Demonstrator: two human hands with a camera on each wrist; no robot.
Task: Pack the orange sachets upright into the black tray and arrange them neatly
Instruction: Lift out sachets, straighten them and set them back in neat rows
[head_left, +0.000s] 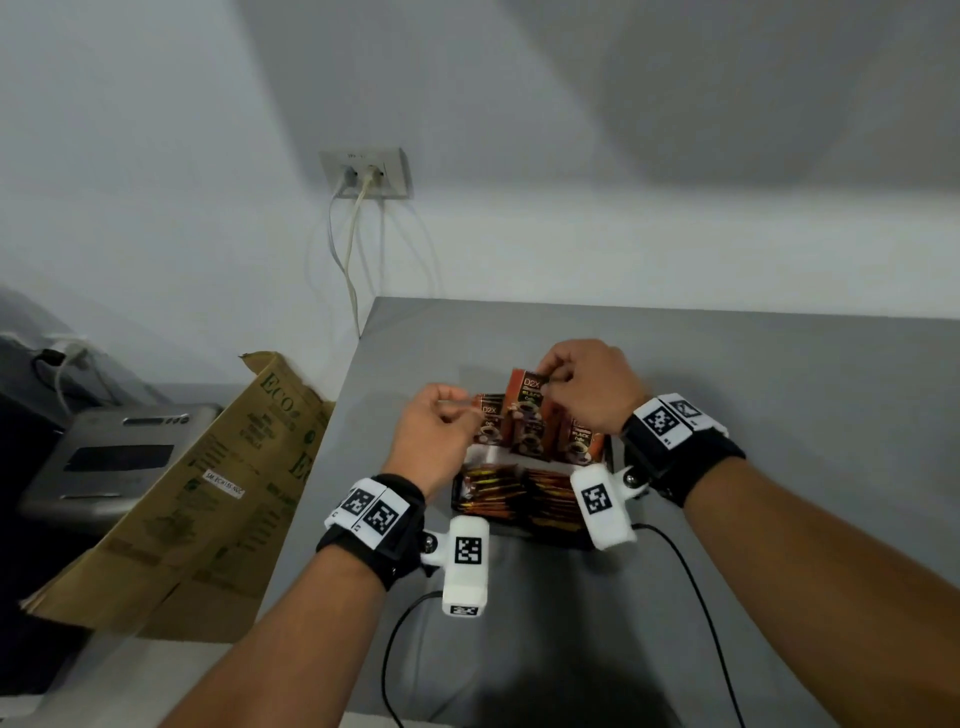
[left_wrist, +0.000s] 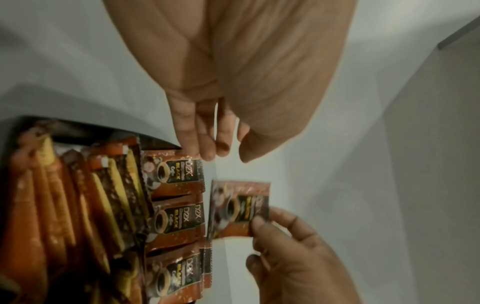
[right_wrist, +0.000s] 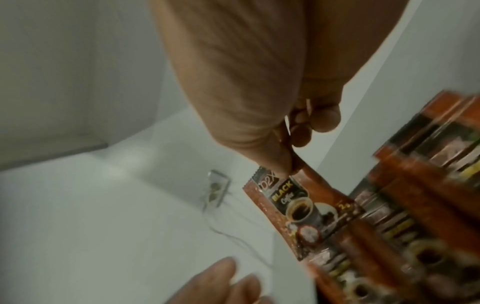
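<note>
orange sachets (head_left: 519, 493) already fill the near part of the black tray (head_left: 457, 488), with a row standing along its far side. the right hand (head_left: 587, 387) pinches one raised sachet (head_left: 525, 400) by its top corner. the left hand (head_left: 436, 431) seems to touch that row's end with loosely curled fingers, holding nothing. pushed in crooked, it could topple the row.

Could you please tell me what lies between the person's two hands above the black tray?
In the head view, upright orange sachets stand between the left hand and right hand, which pinches one orange sachet by its top.
</note>
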